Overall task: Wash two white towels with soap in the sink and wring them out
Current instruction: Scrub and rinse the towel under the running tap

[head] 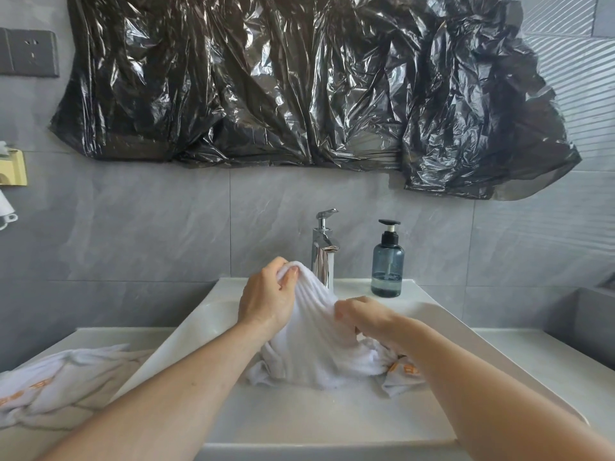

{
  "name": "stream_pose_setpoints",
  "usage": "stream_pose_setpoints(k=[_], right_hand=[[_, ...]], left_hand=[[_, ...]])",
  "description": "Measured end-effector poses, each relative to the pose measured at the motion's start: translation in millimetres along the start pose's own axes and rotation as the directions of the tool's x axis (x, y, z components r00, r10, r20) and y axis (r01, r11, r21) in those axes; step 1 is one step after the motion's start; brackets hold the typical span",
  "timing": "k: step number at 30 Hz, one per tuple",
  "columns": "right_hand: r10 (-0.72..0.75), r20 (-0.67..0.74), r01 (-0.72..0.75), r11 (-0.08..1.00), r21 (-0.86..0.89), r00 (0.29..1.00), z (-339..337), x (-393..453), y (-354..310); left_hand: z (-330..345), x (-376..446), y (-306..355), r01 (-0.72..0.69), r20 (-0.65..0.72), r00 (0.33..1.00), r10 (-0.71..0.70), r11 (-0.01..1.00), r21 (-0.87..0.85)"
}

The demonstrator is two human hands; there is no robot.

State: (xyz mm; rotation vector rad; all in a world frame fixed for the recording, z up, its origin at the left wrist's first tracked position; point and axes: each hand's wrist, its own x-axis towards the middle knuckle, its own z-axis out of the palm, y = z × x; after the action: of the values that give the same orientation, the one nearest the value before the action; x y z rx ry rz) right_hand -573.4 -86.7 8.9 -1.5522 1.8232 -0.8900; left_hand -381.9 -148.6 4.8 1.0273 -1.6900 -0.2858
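Observation:
A wet white towel (319, 347) with orange lettering hangs bunched over the white sink (332, 424). My left hand (268, 297) grips its top edge and holds it up just left of the chrome faucet (322, 252). Lower and to the right, my right hand (369, 319) grips a fold of the same towel. Water runs from the faucet spout behind the towel. A second white towel (56, 384) lies crumpled on the counter to the left of the sink. A blue-grey soap pump bottle (387, 264) stands on the sink's back rim, right of the faucet.
A black plastic sheet (299, 81) covers the wall above the sink. The grey counter (539, 354) runs on both sides of the basin. A wall socket (28, 53) and a yellow holder (11, 168) are at the far left.

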Motion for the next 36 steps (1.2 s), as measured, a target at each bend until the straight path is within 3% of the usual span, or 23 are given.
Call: stream_pose_setpoints(k=[5,9,11,14,17,19,22,26,29,33,36], right_hand=[[-0.177,-0.32,0.172,0.984,-0.045,0.931,-4.5,8.3,-1.4],[-0.304,-0.372,0.35,0.935,0.061,0.877,-4.6,4.6,-5.2],[-0.294,-0.326,0.354,0.924,0.142,0.898,-2.8,3.3,-5.7],[-0.299,-0.268,0.354,0.915,0.192,0.916,0.9,3.4,-5.6],[-0.313,-0.29,0.369,0.916,0.16,0.904,2.6,6.0,-3.8],[-0.298,-0.324,0.356,0.924,0.138,0.898,0.8,7.6,-2.3],[-0.251,-0.291,0.291,0.951,0.1,0.923,-4.4,6.6,0.9],[-0.074,-0.078,0.071,0.996,-0.047,0.994,0.6,1.6,1.2],[-0.038,0.031,0.041,0.997,-0.073,0.999,3.3,3.8,2.0],[-0.032,-0.106,0.007,0.973,-0.231,0.994,1.8,9.5,8.6],[-0.173,-0.286,0.142,0.982,-0.127,0.943,-3.3,12.3,6.9]], left_hand=[[-4.6,2.1,-2.1,0.127,-0.061,0.991,-0.12,0.983,0.129],[-6.2,-0.3,-2.1,0.17,0.089,0.974,-0.21,0.929,0.329],[-7.6,-3.1,1.8,0.177,0.214,0.952,-0.221,0.963,0.205],[-6.0,-10.2,11.4,0.281,0.449,0.878,-0.166,0.938,-0.201],[3.2,-16.8,16.4,0.287,0.587,0.801,-0.12,0.937,-0.199],[8.5,-15.1,16.3,0.184,0.54,0.839,-0.068,0.969,-0.164],[6.2,-7.0,14.1,0.054,0.362,0.932,-0.009,0.992,-0.114],[1.7,-2.7,8.1,0.015,0.213,0.977,-0.006,0.999,-0.04],[0.9,-1.8,8.4,0.032,0.143,0.989,-0.027,0.999,-0.03],[-4.3,-1.1,16.3,0.086,0.033,0.996,-0.085,0.996,-0.035],[-7.8,1.5,11.9,0.182,-0.024,0.983,-0.182,0.983,-0.032]])
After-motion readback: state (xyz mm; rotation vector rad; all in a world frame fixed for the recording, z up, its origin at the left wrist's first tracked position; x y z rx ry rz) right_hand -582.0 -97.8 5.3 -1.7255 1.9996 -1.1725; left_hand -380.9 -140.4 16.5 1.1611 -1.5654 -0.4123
